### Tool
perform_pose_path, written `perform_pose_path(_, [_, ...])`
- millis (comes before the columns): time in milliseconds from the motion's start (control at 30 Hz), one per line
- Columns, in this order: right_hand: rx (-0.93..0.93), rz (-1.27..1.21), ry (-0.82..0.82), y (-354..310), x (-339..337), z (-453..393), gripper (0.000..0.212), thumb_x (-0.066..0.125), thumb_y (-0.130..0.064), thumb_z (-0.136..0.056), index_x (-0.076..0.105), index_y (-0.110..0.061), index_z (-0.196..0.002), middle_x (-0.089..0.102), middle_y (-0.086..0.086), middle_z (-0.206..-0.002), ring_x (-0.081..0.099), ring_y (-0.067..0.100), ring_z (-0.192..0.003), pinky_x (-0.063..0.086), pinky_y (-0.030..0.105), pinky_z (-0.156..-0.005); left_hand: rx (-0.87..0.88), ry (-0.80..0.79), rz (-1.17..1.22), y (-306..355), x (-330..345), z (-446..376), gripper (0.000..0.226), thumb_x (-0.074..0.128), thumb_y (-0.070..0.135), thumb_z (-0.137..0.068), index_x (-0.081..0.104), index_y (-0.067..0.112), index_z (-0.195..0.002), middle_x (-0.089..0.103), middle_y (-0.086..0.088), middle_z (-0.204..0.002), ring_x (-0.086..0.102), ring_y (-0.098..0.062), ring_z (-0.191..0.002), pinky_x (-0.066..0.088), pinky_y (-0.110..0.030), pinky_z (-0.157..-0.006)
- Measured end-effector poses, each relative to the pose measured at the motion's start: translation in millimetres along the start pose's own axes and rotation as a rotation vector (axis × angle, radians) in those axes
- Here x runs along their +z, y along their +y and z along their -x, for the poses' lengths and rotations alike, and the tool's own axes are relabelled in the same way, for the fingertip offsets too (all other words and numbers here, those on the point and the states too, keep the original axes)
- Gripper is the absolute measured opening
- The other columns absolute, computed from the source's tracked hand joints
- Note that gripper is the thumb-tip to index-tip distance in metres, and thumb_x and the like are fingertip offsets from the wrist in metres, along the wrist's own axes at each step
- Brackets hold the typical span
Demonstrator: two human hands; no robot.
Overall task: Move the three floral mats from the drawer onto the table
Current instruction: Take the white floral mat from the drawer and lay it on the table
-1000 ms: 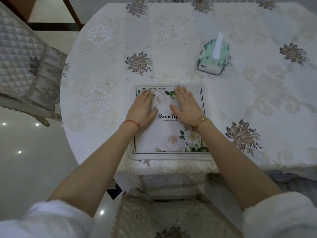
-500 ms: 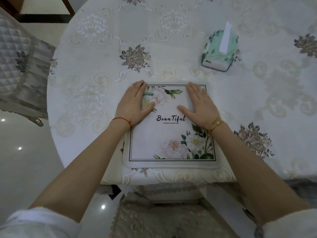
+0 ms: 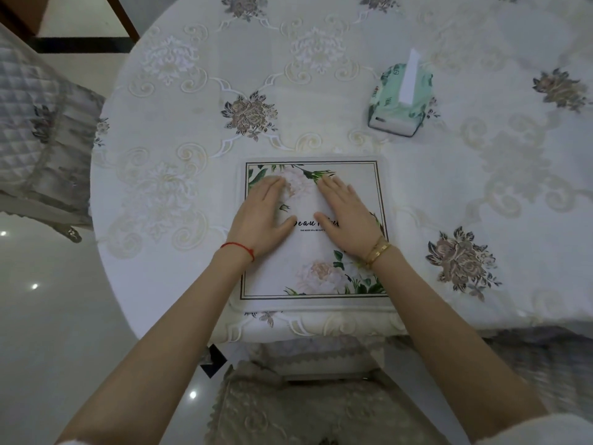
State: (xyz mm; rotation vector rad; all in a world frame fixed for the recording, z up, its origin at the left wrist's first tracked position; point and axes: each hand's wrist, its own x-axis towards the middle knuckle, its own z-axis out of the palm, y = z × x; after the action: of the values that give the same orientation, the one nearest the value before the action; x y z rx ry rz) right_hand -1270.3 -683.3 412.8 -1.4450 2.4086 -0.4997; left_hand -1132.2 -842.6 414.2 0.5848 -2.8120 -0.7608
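A white floral mat (image 3: 308, 271) with pink flowers, green leaves and a dark border lies flat near the front edge of the round table (image 3: 449, 194). More mat edges show under it at its left and front sides, so it tops a stack. My left hand (image 3: 261, 216) lies flat on the mat's left half, fingers straight. My right hand (image 3: 345, 216) lies flat on its right half, covering part of the printed word. No drawer is in view.
A green tissue pack (image 3: 399, 101) with a tissue sticking up stands behind the mat to the right. A padded chair (image 3: 41, 149) stands at the table's left, and another chair seat (image 3: 308, 406) sits just below the table's front edge.
Both hands slid inward from the mat's side edges toward its middle and now lie closer together. The mat itself stays in place.
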Motion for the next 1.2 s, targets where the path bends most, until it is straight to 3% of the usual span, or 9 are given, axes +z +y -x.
perform_pose_path(267, [0.139, -0.089, 0.029, 36.6, -15.9, 56.4, 0.064, 0.045, -0.036, -0.099, 0.017, -0.013, -0.152, 0.013, 0.003, -0.161, 0.006, 0.017, -0.149, 0.002, 0.034, -0.122, -0.059, -0.001, 0.019, -34.1, -19.9, 45.8, 0.067, 0.057, 0.041, -0.092, 0.032, 0.012, -0.147, 0.029, 0.0, -0.155, 0.024, -0.016, -0.143, 0.021, -0.034, -0.12])
perform_pose_path(333, [0.191, -0.09, 0.017, 38.6, -18.9, 68.2, 0.063, 0.044, -0.034, -0.1, 0.017, -0.014, -0.152, 0.011, 0.003, -0.161, 0.004, 0.018, -0.149, 0.001, 0.034, -0.122, -0.083, -0.002, -0.023, -34.0, -23.0, 55.7, 0.066, 0.055, 0.04, -0.093, 0.032, 0.011, -0.147, 0.029, -0.002, -0.155, 0.022, -0.02, -0.145, 0.014, -0.037, -0.121])
perform_pose_path(467, [0.232, -0.029, 0.055, 19.8, -15.7, 92.7, 0.061, 0.042, -0.031, -0.101, 0.016, -0.011, -0.152, 0.011, 0.006, -0.161, 0.002, 0.022, -0.149, -0.001, 0.035, -0.122, -0.106, 0.018, -0.047, -14.1, -23.4, 78.9, 0.067, 0.055, 0.037, -0.093, 0.028, 0.012, -0.149, 0.025, -0.004, -0.158, 0.01, -0.019, -0.148, -0.002, -0.031, -0.121])
perform_pose_path(600, [0.088, -0.035, 0.045, -28.9, 9.6, 112.5, 0.064, 0.04, -0.038, -0.1, 0.013, -0.012, -0.152, 0.011, 0.005, -0.161, -0.001, 0.019, -0.149, 0.002, 0.037, -0.122, -0.047, -0.001, -0.01, 29.2, -8.2, 100.0, 0.071, 0.054, 0.039, -0.093, 0.024, 0.009, -0.15, 0.018, -0.006, -0.16, 0.008, -0.018, -0.149, 0.001, -0.033, -0.122])
perform_pose_path(733, [0.086, -0.008, 0.004, -56.8, 35.8, 125.6, 0.066, 0.038, -0.043, -0.1, 0.011, -0.014, -0.153, 0.009, 0.002, -0.161, -0.003, 0.015, -0.148, 0.002, 0.037, -0.123, -0.083, -0.088, 0.005, 48.0, 12.9, 126.8, 0.073, 0.052, 0.04, -0.094, 0.018, 0.011, -0.152, 0.013, -0.003, -0.161, 0.004, -0.017, -0.149, 0.003, -0.034, -0.122])
perform_pose_path(900, [0.145, -0.045, 0.049, -46.1, 36.3, 146.1, 0.068, 0.04, -0.046, -0.098, 0.013, -0.016, -0.153, 0.009, -0.002, -0.161, 0.0, 0.013, -0.149, 0.002, 0.034, -0.122, -0.103, -0.069, 0.02, 37.4, 11.1, 142.0, 0.074, 0.052, 0.045, -0.094, 0.019, 0.012, -0.152, 0.016, -0.001, -0.16, 0.009, -0.014, -0.148, 0.009, -0.031, -0.121])
perform_pose_path(1033, [0.185, -0.065, 0.048, -30.3, 29.9, 165.3, 0.071, 0.039, -0.05, -0.098, 0.008, -0.019, -0.154, 0.005, -0.004, -0.162, -0.003, 0.009, -0.149, 0.002, 0.032, -0.122, -0.137, -0.092, -0.007, 27.4, 5.3, 148.8, 0.076, 0.05, 0.048, -0.094, 0.017, 0.013, -0.152, 0.015, -0.001, -0.16, 0.009, -0.013, -0.148, 0.004, -0.027, -0.12])
perform_pose_path(1200, [0.262, -0.095, 0.06, -18.7, 21.7, 181.5, 0.072, 0.043, -0.049, -0.096, 0.009, -0.02, -0.153, 0.006, -0.005, -0.161, -0.001, 0.007, -0.148, -0.001, 0.031, -0.121, -0.169, -0.127, -0.044, 12.2, -7.8, 166.5, 0.074, 0.05, 0.044, -0.095, 0.015, 0.013, -0.152, 0.012, 0.0, -0.161, 0.009, -0.016, -0.148, 0.006, -0.032, -0.121])
